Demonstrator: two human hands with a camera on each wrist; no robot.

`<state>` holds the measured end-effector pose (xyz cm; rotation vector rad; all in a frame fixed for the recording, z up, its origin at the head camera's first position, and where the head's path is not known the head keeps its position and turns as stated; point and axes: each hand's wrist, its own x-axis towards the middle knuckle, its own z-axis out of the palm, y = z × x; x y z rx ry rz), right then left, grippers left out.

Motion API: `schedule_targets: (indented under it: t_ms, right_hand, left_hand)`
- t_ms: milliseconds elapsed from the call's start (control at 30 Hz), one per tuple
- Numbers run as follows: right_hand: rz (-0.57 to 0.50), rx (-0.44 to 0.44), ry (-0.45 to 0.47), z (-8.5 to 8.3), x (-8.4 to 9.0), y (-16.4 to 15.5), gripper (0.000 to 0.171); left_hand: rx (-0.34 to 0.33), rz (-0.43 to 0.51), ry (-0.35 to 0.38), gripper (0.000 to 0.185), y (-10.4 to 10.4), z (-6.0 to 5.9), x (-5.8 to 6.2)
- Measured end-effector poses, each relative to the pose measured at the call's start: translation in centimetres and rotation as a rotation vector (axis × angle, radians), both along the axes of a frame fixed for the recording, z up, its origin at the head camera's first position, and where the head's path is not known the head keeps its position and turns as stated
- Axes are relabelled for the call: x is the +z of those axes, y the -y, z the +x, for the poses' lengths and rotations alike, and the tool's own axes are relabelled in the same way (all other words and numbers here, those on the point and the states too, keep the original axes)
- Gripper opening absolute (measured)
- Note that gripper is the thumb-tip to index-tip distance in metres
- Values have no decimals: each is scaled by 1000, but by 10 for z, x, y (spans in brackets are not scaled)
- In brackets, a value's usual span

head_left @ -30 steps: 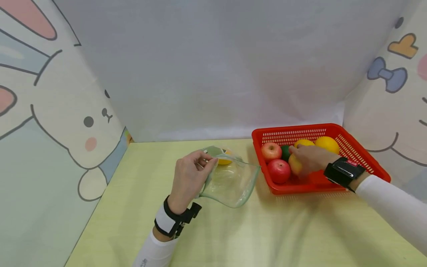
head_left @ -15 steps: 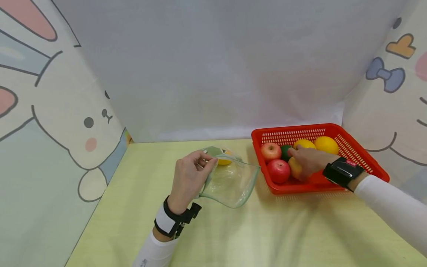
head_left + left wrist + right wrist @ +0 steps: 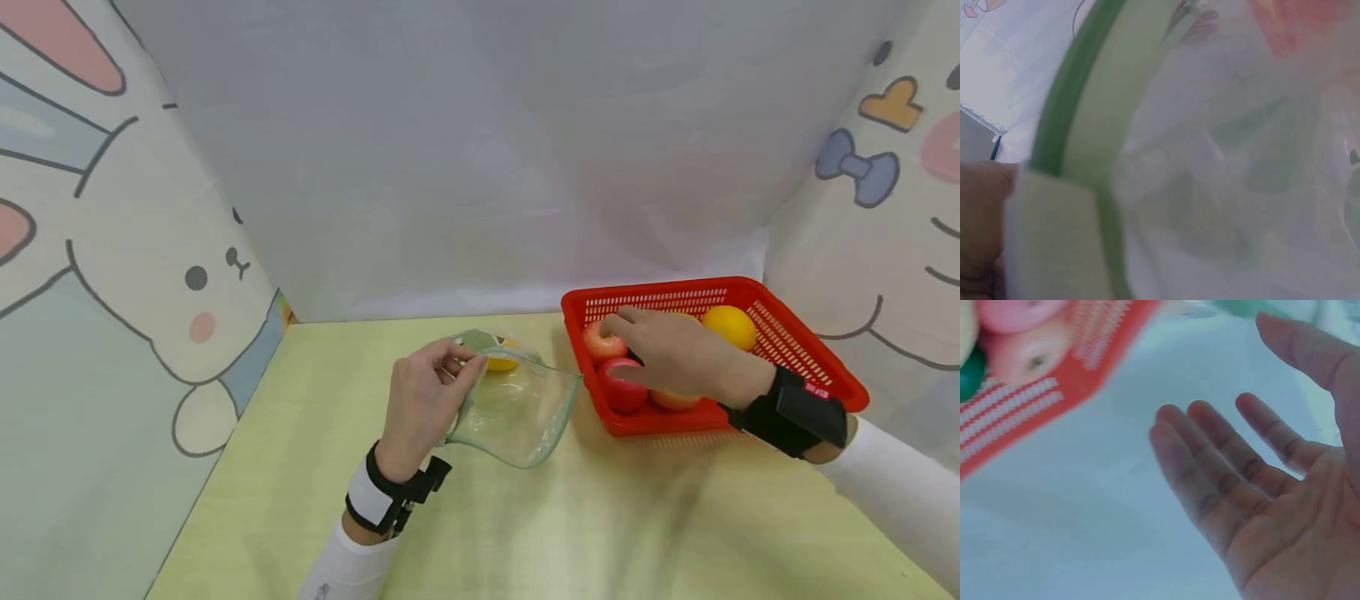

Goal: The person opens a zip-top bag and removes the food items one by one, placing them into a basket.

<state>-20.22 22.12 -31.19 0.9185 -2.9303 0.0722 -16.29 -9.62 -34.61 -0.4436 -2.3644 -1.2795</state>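
Note:
My left hand (image 3: 427,400) pinches the rim of a clear zip bag (image 3: 525,421) with a pale green edge, its mouth spread towards the front. A yellow object (image 3: 501,363) shows at the bag's far end; its kind is unclear. The bag's green edge (image 3: 1066,106) fills much of the left wrist view. My right hand (image 3: 678,354) is over the red basket (image 3: 813,354) with its fingers spread, by a pink apple (image 3: 602,342) and a red apple (image 3: 624,395). The right wrist view shows that palm with nothing in it.
In the basket are also an orange-yellow fruit (image 3: 673,401), a yellow fruit (image 3: 729,327) and a dark green one, mostly hidden by the hand. A pale wood-look table (image 3: 525,533) lies beneath. Walls with cartoon prints stand left and right, a plain one behind.
My right hand has let go of the orange-yellow fruit and shifted left and up within the basket, towards the apples. The left hand and bag have stayed almost still.

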Motion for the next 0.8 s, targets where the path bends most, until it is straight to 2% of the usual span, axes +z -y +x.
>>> schedule_targets:
  t_ms: [100,200,267,333,500,700,800]
  right_hand:
    - [-82,155,-134,18,7,22,34]
    - [-134,324,-219,33,5,44,28]
    - [-132,391,-205,39,0,59,26]
    - [-104,413,-165,42,-5,74,25]
    - [-37,352,-67,32,-22,108,31]
    - [4,253,1,1,-49,134,46]
    - [62,172,86,-16,-63,143,51]
  left_hand:
    - [6,-2,-4,8,0,0,0]
    - [10,-2,-5,8,0,0,-1]
    - [7,0,-7,8,1,0,-1]
    - [3,2,-8,9,1,0,-2]
    - [-2,3,-14,9,2,0,-3]
    - [-11,24,-4,8,0,0,-3]
    - [-21,16,-16,7,0,0,-3]
